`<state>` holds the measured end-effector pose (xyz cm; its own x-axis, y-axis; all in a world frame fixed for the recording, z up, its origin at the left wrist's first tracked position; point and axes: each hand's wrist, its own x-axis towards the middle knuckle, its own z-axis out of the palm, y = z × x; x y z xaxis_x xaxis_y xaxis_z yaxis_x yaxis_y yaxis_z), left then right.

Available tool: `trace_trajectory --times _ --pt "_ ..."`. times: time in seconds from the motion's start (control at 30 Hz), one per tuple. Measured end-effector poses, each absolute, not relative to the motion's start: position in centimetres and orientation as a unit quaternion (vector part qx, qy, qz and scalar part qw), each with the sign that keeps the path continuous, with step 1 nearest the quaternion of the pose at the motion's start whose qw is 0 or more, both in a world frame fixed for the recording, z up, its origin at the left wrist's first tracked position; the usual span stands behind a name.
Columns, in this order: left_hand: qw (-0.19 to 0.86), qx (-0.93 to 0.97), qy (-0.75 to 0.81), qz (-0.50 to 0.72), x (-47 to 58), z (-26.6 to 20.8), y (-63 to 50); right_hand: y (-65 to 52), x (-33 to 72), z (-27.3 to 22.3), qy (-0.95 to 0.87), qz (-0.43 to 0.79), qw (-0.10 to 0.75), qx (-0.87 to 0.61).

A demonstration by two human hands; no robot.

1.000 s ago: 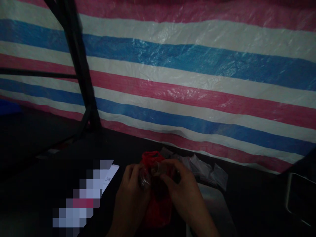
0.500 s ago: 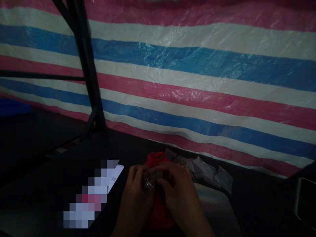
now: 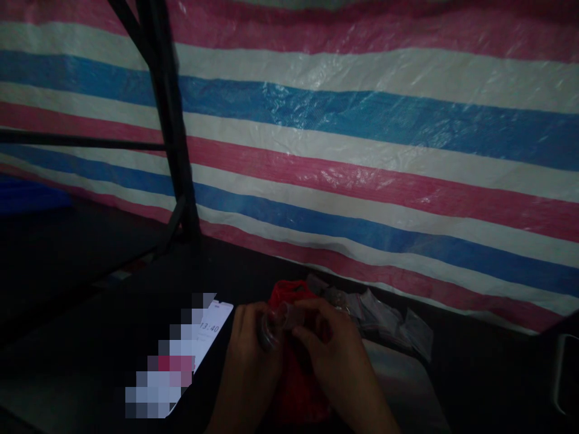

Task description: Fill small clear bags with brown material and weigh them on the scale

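Small clear plastic bag [image 3: 274, 322], pinched between both hands low in the frame, just above a red mesh pouch [image 3: 296, 361].

Left hand [image 3: 251, 361]: fingers curled, thumb and forefinger closed on the bag's left edge. Right hand [image 3: 332, 355]: fingertips closed on the bag's right side near its mouth, the other fingers bent over the red pouch. Light is poor; what is inside the bag, if anything, cannot be made out.

Red mesh pouch lies under and between the two hands, its top edge showing beyond the fingers. Just past the right hand, a loose heap of more clear bags [image 3: 380, 313] lies on the dark bench [image 3: 81, 337], near the foot of the striped tarp [image 3: 362, 132].

To the left of the hands, a lit phone [image 3: 203, 337] lies flat on the bench, its screen partly blurred out, digits reading 13:40 at the top. A pale grey flat thing [image 3: 398, 380] lies under the right wrist; its nature is unclear.

Farther out: black metal frame post [image 3: 174, 138] with a crossbar running left.

Progress, as judged: one bag in hand and being worked at the opening; whether sealed or not cannot be told. The heap beside looks untouched.
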<state>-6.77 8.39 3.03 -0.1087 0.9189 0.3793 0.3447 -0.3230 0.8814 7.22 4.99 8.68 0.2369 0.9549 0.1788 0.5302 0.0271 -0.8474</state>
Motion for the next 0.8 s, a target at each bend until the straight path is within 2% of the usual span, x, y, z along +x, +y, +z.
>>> trace_trajectory --times 0.2,0.33,0.53,0.63,0.7,0.8 --pt "0.261 0.596 0.517 0.556 -6.9 2.8 8.3 5.0 9.0 8.2 -0.581 0.232 0.427 -0.653" --pt "0.209 0.58 0.507 0.602 -6.7 2.4 8.6 4.5 9.1 8.0 -0.611 0.194 0.433 -0.634" --pt "0.116 0.57 0.473 0.661 -6.1 2.1 9.2 3.8 5.6 9.6 -0.616 0.331 0.387 -0.601" --pt "0.109 0.565 0.475 0.665 -6.0 2.5 9.0 4.0 5.0 10.1 -0.596 0.291 0.44 -0.605" --pt "0.137 0.573 0.482 0.649 -6.2 2.9 8.7 4.3 5.4 10.2 -0.56 0.271 0.493 -0.608" --pt "0.273 0.59 0.498 0.575 -6.6 3.4 8.0 4.5 6.4 10.1 -0.507 0.283 0.552 -0.599"
